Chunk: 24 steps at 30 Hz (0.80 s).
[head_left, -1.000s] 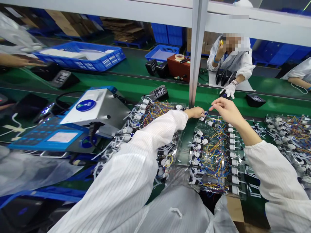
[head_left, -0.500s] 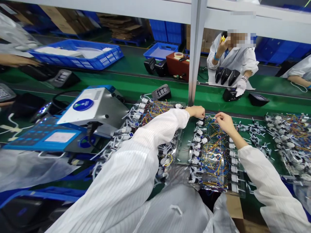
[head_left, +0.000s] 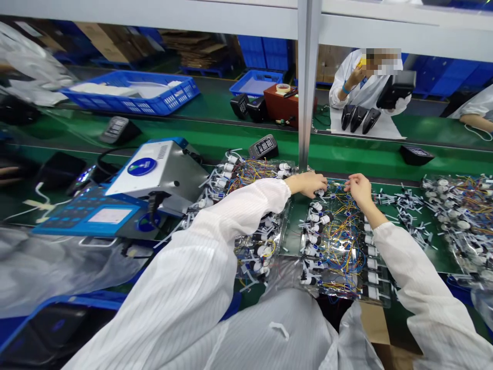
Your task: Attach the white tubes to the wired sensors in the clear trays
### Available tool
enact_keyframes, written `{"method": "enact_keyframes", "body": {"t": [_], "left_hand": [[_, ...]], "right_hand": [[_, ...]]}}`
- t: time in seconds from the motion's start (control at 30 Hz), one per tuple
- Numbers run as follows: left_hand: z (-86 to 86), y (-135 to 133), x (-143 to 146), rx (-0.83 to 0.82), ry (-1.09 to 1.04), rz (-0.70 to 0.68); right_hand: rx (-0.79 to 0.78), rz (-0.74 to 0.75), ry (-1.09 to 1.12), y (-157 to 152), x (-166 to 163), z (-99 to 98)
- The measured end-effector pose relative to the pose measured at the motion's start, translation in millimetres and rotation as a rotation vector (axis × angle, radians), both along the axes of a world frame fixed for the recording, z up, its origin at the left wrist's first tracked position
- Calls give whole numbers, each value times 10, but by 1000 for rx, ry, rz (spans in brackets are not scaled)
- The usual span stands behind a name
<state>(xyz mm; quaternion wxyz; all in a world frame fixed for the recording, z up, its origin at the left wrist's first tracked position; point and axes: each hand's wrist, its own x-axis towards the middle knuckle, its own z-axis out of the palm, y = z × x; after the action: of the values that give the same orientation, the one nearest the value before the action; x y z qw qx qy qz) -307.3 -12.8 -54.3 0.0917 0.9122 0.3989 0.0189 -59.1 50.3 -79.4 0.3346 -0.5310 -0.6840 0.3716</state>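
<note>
A clear plastic tray in front of me holds rows of small white-and-black cylindrical parts with thin yellow, blue and red wires tangled between the rows. At its far left corner my left hand is closed, its fingers curled over one white-and-black cylindrical part. My right hand is over the far right end of the same tray, thumb and fingertips pinched together near the wires. What lies in that pinch is too small to make out.
Loose short grey tubes lie right of the tray. Similar filled trays stand on both sides, one at the right. A silver-and-blue machine is at my left. Behind stand a black display unit and a metal post. A co-worker sits opposite.
My left hand has shifted slightly down, its fingers now over a cylindrical part. My right hand has moved a little right and up. The co-worker opposite has raised a black device off the bench.
</note>
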Motion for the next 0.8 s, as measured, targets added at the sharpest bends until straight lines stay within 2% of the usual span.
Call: {"method": "enact_keyframes", "body": {"t": [0.17, 0.27, 0.33, 0.37, 0.47, 0.53, 0.67, 0.8], "left_hand": [[-133, -31, 27, 63, 12, 144], [-125, 2, 42, 69, 13, 212], [-115, 32, 56, 50, 15, 225], [-112, 46, 66, 39, 16, 228], [-107, 73, 107, -5, 22, 216], [-97, 64, 132, -29, 30, 214], [-11, -29, 141, -21, 40, 273], [253, -240, 130, 19, -88, 331]], "right_hand": [[54, -2, -30, -4, -11, 83], [254, -3, -86, -120, 58, 240], [426, 122, -154, -267, 92, 358], [470, 246, -193, -356, 97, 407], [403, 729, -323, -634, 69, 454], [363, 936, -444, -791, 36, 392], [346, 1012, -634, -959, 26, 172], [350, 959, -541, -966, 135, 105]]}}
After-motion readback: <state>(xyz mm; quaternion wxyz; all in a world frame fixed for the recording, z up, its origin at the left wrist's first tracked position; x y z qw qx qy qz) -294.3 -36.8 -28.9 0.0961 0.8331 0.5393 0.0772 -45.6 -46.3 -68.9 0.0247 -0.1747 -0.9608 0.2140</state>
